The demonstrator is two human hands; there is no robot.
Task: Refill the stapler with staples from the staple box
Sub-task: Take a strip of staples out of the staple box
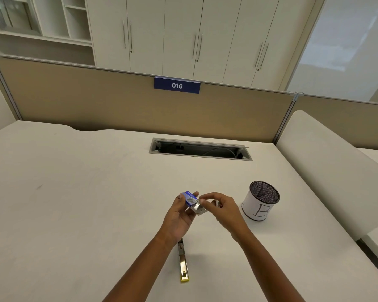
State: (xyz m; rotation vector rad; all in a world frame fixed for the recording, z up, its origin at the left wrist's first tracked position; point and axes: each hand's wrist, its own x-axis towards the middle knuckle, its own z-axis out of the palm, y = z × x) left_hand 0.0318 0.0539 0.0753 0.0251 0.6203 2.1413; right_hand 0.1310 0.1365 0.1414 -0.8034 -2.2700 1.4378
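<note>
Item: staple box (189, 198), blue, held above the worktop (85, 203). We grip it in our left hand (180, 214), fingers wrapped round it. Our right hand (219, 207) pinches the silvery inner tray at the box's open end. Stapler (183, 261): lying opened on the worktop, near us, under our left wrist. Mesh pen cup (261, 200) marked "B": upright, right of our hands.

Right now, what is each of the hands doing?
Left hand: closed around the staple box.
Right hand: fingers pinched at the box's open end.
</note>
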